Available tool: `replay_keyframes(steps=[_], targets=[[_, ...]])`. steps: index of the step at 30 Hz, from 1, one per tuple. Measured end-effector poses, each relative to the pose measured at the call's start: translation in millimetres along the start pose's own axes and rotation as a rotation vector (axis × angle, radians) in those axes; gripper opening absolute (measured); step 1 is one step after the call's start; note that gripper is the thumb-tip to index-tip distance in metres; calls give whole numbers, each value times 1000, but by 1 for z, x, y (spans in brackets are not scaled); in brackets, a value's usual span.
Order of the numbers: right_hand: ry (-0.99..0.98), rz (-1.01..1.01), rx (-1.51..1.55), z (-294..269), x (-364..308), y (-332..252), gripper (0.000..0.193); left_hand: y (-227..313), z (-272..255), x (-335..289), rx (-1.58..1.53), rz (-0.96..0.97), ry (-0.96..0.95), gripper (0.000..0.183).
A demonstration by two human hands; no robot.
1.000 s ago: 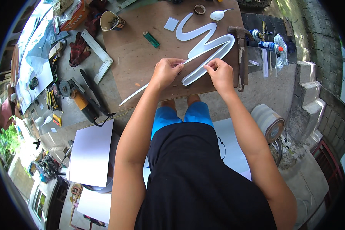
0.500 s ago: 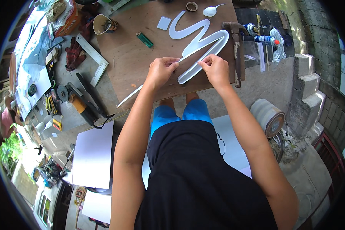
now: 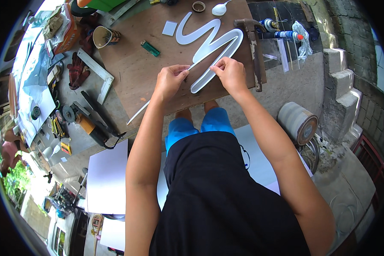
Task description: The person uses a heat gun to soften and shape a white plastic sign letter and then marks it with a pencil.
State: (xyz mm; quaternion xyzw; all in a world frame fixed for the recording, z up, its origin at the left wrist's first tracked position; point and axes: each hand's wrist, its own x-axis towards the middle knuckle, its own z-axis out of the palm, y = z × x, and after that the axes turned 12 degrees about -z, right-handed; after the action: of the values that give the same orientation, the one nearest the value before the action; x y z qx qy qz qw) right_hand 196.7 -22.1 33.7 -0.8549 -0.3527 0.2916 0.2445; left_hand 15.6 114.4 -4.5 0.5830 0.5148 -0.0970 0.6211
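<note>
The white curved piece (image 3: 205,46) is laid on the right half of the brown board (image 3: 134,77), its lower end set just inside the board's near edge. The thin white strip (image 3: 137,112) is pinched between thumb and fingers of the left hand (image 3: 171,81); its tail is stretched to the board's near left corner. Over the board, well apart from the left, the right hand (image 3: 231,74) is held with thumb and fingertips close at the piece's lower arm; whether anything is gripped there cannot be told.

Room on the right is narrowed by the hammer (image 3: 254,55), laid along the board's right edge. Wider brown surface is left between the left hand and the green lighter (image 3: 150,48), placed left of the board's middle. Toward the board's far edge are set the white square (image 3: 169,28), tape roll (image 3: 199,11) and white bulb (image 3: 219,9). The cup (image 3: 114,37) is stood at its left edge; beyond that edge the angled bar (image 3: 96,65) is laid.
</note>
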Motion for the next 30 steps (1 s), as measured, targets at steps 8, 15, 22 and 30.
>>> replay_keyframes(steps=[8,15,22,30], targets=[[2,-4,0,-1,0,0,21,2,-1,-1,13,-5,-3,28],[0,-3,-4,0,0,0,20,-1,-1,1,-1,13,-7,28],[-15,15,3,-1,1,-2,21,-4,-1,3,6,22,-4,28],[-32,34,-3,-2,1,-4,21,1,-2,-1,21,16,-3,28]])
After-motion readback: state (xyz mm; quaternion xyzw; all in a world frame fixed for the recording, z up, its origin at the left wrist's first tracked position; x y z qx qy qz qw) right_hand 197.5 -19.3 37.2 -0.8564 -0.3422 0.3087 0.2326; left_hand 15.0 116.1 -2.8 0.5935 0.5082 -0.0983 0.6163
